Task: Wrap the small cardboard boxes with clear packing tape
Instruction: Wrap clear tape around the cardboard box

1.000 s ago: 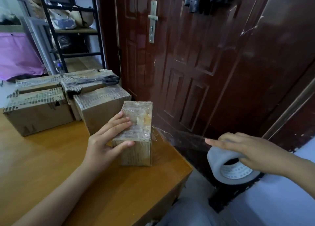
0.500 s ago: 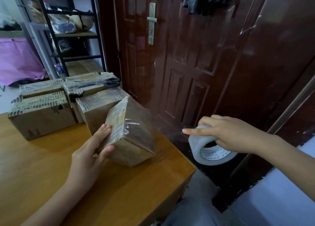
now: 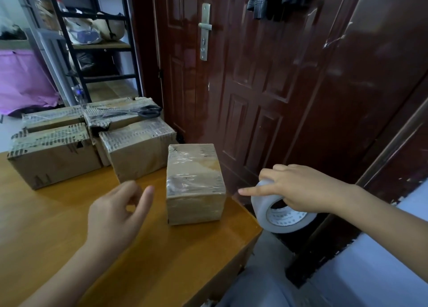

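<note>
- We see the small cardboard box point(image 3: 195, 186) standing flat near the right front corner of the wooden table point(image 3: 58, 225), its brown, rough sides banded across the top and upper front with glossy, wrinkled clear tape.
- Our right hand point(image 3: 301, 188) grips the tape roll point(image 3: 278, 211) just off the table's right edge: fingers curl over the wide, milky-white roll while the forefinger points straight toward the box without touching it.
- The roll's inner cardboard core carries printed writing, too small and blurred for us to read.
- Our left hand point(image 3: 115, 214) hovers just left of the box, apart from it, fingers loosely bent and holding nothing.
- Behind stand four larger boxes point(image 3: 55, 158), their torn top edges baring corrugated ridges under shiny tape.
- Black-handled scissors point(image 3: 139, 113) lie on the rear right box.
- A glossy dark red panelled door point(image 3: 254, 86) with a metal handle plate rises beyond, and a black shelf rack point(image 3: 92, 52) stands at left.
</note>
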Demonstrator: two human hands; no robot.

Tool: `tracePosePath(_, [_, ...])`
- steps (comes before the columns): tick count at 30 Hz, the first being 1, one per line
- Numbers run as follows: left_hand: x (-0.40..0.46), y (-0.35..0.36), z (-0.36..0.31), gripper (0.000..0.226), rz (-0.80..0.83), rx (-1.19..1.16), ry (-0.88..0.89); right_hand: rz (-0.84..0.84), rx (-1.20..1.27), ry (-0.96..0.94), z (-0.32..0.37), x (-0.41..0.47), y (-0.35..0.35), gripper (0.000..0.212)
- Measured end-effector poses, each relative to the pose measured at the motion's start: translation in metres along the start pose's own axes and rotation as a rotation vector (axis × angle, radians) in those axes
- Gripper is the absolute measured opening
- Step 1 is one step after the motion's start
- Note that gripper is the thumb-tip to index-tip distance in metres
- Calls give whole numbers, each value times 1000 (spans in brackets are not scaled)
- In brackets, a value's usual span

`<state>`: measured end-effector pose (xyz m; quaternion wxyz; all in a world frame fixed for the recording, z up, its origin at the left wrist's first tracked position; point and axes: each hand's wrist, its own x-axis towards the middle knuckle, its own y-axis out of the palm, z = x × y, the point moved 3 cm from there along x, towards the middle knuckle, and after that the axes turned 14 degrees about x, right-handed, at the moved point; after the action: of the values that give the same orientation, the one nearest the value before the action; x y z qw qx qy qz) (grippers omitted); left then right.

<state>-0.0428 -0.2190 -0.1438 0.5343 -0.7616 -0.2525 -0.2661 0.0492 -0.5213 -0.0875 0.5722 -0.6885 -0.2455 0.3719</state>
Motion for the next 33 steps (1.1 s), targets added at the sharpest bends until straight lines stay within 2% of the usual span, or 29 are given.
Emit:
tracePosePath(2, [19, -12, -26, 45, -47, -19, 38, -14, 19, 5, -2, -1, -2, 94])
tracePosePath(4, [42, -15, -56, 53, 27, -10, 164, -19, 4, 14, -1, -1, -6, 92])
tracePosePath(6, [61, -4, -79, 87, 258, 90, 365, -15, -23, 16, 2, -1, -11, 90])
tracePosePath(8, [74, 20, -88, 111, 568, 250, 524, -7, -40, 6, 3, -3, -15, 90])
tracePosePath(10, [78, 45, -82, 118, 819, 341, 549, -10, -31, 14, -1, -8, -21, 92])
tracePosePath(11, [78, 54, -76, 118, 877, 351, 541, -13, -33, 13, -2, -11, -25, 93])
tracePosePath(15, [76, 63, -68, 108, 870, 327, 567, -57, -124, -53, -2, -17, -49, 91])
tracePosePath(19, [75, 62, -70, 107, 893, 332, 571, -261, -237, -243, -5, -10, -76, 101])
tracePosePath(24, [72, 61, -77, 106, 882, 321, 583, -424, -288, -362, -1, -8, -102, 82])
tracePosePath(29, [74, 63, -68, 110, 853, 251, 556, -354, -313, -284, -21, -2, -76, 95])
tracePosePath(33, [73, 62, -71, 100, 846, 255, 582, -289, -238, -198, -33, 1, -28, 106])
